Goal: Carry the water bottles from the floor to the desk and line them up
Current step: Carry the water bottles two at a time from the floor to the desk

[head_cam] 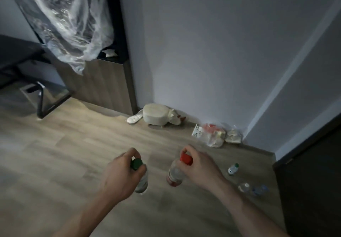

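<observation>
Head cam, only 1 view. Hands are both out in front, above the wood floor (60,155). Left hand (120,176) is closed round the neck of a clear bottle w/ a green cap (137,163). Fingers curl over the cap & the thumb sits on the near side. That green-cap bottle (143,183) hangs down under the hand, off the floor, w/ a pale label you can't read.

Right hand (200,168) is closed round the top of a 2nd bottle, the red-cap bottle (175,176). Fingertips pinch the red cap (186,158). This bottle tilts, bottom end to the left, & has a red band low down. It is in the air too. The 2 bottles are near each other but not touching.

More bottles are on the floor to the right, near a dark door (311,181). A small bottle w/ a green top (233,168) stands up. Just below it 2 clear bottles (252,188) lie on their sides, blurry, so can't tell much more.

Far back by the wall (212,52) sits a small cream animal stool (160,115), w/ a white remote (134,119) beside it. Right of those is a pile of plastic bags (215,135) in the corner. Top left is a dark desk (18,50) w/ a chair leg (41,104) under it, next to a wood cabinet (103,83) w/ clear plastic wrap (70,19) hanging over it. Desk is well apart from the bottles.
</observation>
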Available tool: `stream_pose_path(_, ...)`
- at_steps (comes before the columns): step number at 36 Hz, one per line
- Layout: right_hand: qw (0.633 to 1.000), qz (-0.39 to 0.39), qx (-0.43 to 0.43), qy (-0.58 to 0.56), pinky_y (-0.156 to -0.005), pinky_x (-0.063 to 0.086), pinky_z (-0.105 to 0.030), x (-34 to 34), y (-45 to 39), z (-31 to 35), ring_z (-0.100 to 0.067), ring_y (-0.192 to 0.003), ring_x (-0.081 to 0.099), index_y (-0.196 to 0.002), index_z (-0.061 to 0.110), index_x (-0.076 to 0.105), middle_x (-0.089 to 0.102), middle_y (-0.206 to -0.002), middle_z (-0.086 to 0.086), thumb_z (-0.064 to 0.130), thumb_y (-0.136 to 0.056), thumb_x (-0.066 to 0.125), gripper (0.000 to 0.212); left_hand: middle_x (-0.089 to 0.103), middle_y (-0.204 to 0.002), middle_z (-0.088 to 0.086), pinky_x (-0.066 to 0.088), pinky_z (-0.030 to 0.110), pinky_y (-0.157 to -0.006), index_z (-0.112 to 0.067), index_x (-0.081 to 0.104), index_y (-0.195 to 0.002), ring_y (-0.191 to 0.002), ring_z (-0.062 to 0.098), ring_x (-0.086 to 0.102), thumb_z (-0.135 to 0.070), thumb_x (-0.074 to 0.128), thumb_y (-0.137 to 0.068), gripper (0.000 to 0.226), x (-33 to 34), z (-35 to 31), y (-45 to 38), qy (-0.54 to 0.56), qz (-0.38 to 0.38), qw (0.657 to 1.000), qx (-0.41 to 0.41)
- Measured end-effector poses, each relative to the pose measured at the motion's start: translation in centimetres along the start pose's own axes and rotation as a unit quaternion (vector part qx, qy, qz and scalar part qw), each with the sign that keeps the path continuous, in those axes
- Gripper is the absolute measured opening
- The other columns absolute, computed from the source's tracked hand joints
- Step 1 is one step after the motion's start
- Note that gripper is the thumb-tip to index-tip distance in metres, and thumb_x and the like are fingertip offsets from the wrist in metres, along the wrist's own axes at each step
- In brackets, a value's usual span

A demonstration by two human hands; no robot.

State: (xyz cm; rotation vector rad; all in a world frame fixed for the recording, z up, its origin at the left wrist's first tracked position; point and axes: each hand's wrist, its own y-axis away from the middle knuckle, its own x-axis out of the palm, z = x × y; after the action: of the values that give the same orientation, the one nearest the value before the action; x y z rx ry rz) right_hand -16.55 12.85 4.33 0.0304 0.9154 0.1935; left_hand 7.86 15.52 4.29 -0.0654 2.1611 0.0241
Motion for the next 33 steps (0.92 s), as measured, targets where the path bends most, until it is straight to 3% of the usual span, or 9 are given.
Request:
stream_pose_path(5,0.999,0.01,-0.04,-0.004,-0.063,0.049,-0.036,2.2,-2.7,6.3,-0.01,-0.068,0.059,-0.089,0.032,0.05,0.062,-0.072,0.006,0.047,-0.087,0.064,0.021,0.055,-0.067,-0.006,0.049,0.035,-0.058,-0.032,0.05,-0.085,-0.064,0.02,0.057,-0.042,0.069,-0.08,0.022,-4.6,4.9,-1.4,-0.007,-0.026,0.999,-0.024)
stream_pose_path(13,0.994,0.059,-0.095,-0.009,-0.067,0.052,-0.036,5.0,-10.0,14.4,-0.009,-0.074,0.061,-0.087,0.033,0.054,0.066,-0.079,0.008,0.051,-0.085,0.065,0.022,0.06,-0.067,-0.005,0.04,0.03,-0.049,-0.033,0.053,-0.085,-0.055,0.011,0.053,-0.04,0.07,-0.084,0.018,-11.0,10.7,-4.5,0.013,-0.083,0.993,-0.083)
stream_pose_path(18,0.988,0.085,-0.131,-0.009,-0.07,0.054,-0.037,7.2,-15.6,19.0,-0.008,-0.077,0.062,-0.088,0.031,0.056,0.066,-0.08,0.009,0.051,-0.084,0.067,0.023,0.061,-0.066,-0.005,0.046,0.034,-0.052,-0.031,0.056,-0.085,-0.055,0.012,0.055,-0.037,0.072,-0.084,0.017,-14.1,13.8,-7.7,0.02,-0.111,0.987,-0.118)
stream_pose_path(28,0.971,0.129,-0.202,-0.001,-0.057,0.039,-0.025,10.3,-28.4,27.2,-0.008,-0.072,0.058,-0.093,0.032,0.053,0.066,-0.079,0.007,0.051,-0.086,0.065,0.023,0.063,-0.068,-0.003,0.044,0.031,-0.051,-0.03,0.057,-0.084,-0.055,0.012,0.057,-0.037,0.073,-0.084,0.017,-20.1,19.4,-16.4,0.001,-0.161,0.965,-0.206)
stream_pose_path(33,0.963,0.141,-0.228,0.019,-0.066,0.048,-0.034,12.3,-34.7,31.5,-0.015,-0.077,0.06,-0.093,0.03,0.053,0.064,-0.078,0.006,0.052,-0.084,0.063,0.025,0.063,-0.07,-0.007,0.054,0.039,-0.053,-0.032,0.056,-0.087,-0.055,0.014,0.061,-0.042,0.071,-0.084,0.018,-22.9,22.8,-19.8,0.008,-0.192,0.951,-0.243)
